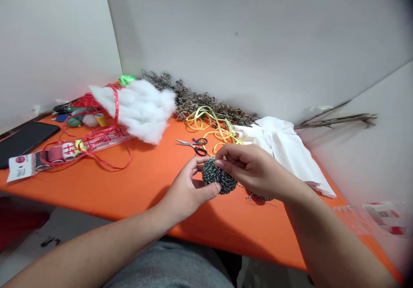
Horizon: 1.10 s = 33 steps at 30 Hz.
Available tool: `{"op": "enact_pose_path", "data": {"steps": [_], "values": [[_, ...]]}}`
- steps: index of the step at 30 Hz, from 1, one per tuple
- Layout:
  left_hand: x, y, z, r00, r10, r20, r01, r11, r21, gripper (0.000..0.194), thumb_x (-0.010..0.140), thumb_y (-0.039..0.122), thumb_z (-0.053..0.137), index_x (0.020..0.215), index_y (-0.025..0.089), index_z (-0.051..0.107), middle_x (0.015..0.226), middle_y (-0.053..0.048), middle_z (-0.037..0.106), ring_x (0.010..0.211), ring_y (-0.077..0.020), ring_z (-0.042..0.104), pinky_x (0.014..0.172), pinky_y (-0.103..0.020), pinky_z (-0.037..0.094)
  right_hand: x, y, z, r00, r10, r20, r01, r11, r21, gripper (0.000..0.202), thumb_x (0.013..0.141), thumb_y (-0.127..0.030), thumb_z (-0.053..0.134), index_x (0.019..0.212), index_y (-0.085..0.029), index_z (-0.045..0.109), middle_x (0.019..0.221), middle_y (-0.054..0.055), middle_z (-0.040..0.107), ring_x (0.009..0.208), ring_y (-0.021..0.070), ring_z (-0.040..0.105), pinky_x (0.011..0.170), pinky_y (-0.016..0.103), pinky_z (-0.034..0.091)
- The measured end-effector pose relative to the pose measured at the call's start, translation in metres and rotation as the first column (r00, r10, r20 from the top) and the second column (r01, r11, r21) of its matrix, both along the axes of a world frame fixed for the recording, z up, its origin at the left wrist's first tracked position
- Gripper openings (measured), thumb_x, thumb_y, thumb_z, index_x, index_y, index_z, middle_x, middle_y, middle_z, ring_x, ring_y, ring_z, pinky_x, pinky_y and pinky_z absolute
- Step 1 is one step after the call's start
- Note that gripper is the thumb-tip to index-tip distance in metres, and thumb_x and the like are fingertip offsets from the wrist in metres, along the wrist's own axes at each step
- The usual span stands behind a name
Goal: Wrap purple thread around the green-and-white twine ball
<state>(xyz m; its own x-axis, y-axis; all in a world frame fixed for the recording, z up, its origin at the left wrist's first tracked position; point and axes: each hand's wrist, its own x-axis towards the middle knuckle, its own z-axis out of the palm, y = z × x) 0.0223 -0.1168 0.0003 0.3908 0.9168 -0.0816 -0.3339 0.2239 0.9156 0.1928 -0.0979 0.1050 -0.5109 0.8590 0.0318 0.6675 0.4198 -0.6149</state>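
A round bundle of dark green and white yarn is gripped by my left hand, thumb on the front and fingers behind. A dark purple thread crosses its middle. My right hand is closed in a pinch at the bundle's upper edge; what lies between its fingertips is too small to make out. Under the right wrist, more of the same yarn lies partly hidden on the orange table. Just beyond the bundle rest scissors with black handles, their blades apart and pointing left.
Yellow ribbon curls behind the scissors, before dried twigs. White fluffy stuffing and red ribbon sit at left, near packaged thread spools and a phone. White cloth lies at right, near bare branches.
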Motion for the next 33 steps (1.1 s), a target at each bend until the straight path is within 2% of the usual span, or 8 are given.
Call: {"op": "enact_pose_path", "data": {"steps": [8,12,17,24,30,33], "values": [[0.001,-0.004,-0.001,1.000,0.010,0.012,-0.010,1.000,0.020,0.055,0.077,0.026,0.079,0.124,0.022,0.051,0.130,-0.010,0.060,0.105,-0.0220,0.067,0.090,-0.034,0.053,0.003,-0.003,0.000,0.997,0.006,-0.081,-0.010,0.999,-0.040,0.017,0.100,-0.029,0.054,0.091,-0.018,0.063,0.055,-0.005,0.049,0.047,0.0092,0.044,0.045,0.022,0.033],[0.001,-0.006,-0.004,0.997,-0.024,0.077,0.021,0.999,0.043,0.053,0.078,0.030,0.080,0.123,0.023,0.054,0.129,-0.008,0.062,0.104,-0.0209,0.068,0.092,-0.033,0.053,0.006,-0.005,-0.003,0.990,-0.010,-0.143,0.003,0.999,-0.049,0.019,0.100,-0.032,0.053,0.090,-0.018,0.062,0.058,-0.004,0.050,0.050,0.0101,0.045,0.046,0.023,0.035],[0.000,-0.007,-0.010,0.995,-0.054,0.087,0.053,0.998,0.020,0.056,0.078,0.030,0.082,0.126,0.025,0.055,0.135,-0.009,0.060,0.111,-0.0231,0.065,0.096,-0.035,0.052,0.011,-0.006,-0.017,0.979,-0.019,-0.205,0.007,0.998,-0.056,0.023,0.101,-0.036,0.053,0.089,-0.018,0.060,0.063,-0.003,0.050,0.054,0.0102,0.043,0.048,0.023,0.034],[0.000,-0.008,-0.019,0.988,-0.073,0.136,0.074,0.997,-0.001,0.059,0.078,0.029,0.082,0.129,0.025,0.053,0.136,-0.010,0.057,0.123,-0.0265,0.057,0.100,-0.040,0.049,0.012,-0.013,-0.036,0.986,-0.018,-0.168,0.030,0.997,0.065,0.020,0.101,-0.033,0.054,0.089,-0.018,0.059,0.067,-0.002,0.053,0.058,0.0105,0.045,0.052,0.023,0.035],[-0.002,-0.009,-0.024,0.991,-0.045,0.123,0.052,0.997,-0.051,0.055,0.078,0.035,0.083,0.123,0.024,0.055,0.130,-0.009,0.060,0.116,-0.0240,0.059,0.097,-0.038,0.050,0.011,-0.025,-0.044,0.975,-0.019,-0.222,0.025,0.999,0.023,0.018,0.102,-0.031,0.053,0.091,-0.018,0.060,0.070,-0.001,0.058,0.058,0.0111,0.049,0.052,0.024,0.037],[-0.007,-0.009,-0.027,0.993,-0.082,0.085,0.085,0.996,-0.036,0.056,0.074,0.034,0.086,0.122,0.025,0.057,0.127,-0.009,0.061,0.112,-0.0232,0.060,0.095,-0.036,0.049,0.014,-0.028,-0.048,0.964,-0.034,-0.262,0.030,0.999,-0.017,0.018,0.102,-0.031,0.054,0.090,-0.018,0.061,0.071,0.000,0.059,0.060,0.0118,0.049,0.053,0.024,0.037]]}}
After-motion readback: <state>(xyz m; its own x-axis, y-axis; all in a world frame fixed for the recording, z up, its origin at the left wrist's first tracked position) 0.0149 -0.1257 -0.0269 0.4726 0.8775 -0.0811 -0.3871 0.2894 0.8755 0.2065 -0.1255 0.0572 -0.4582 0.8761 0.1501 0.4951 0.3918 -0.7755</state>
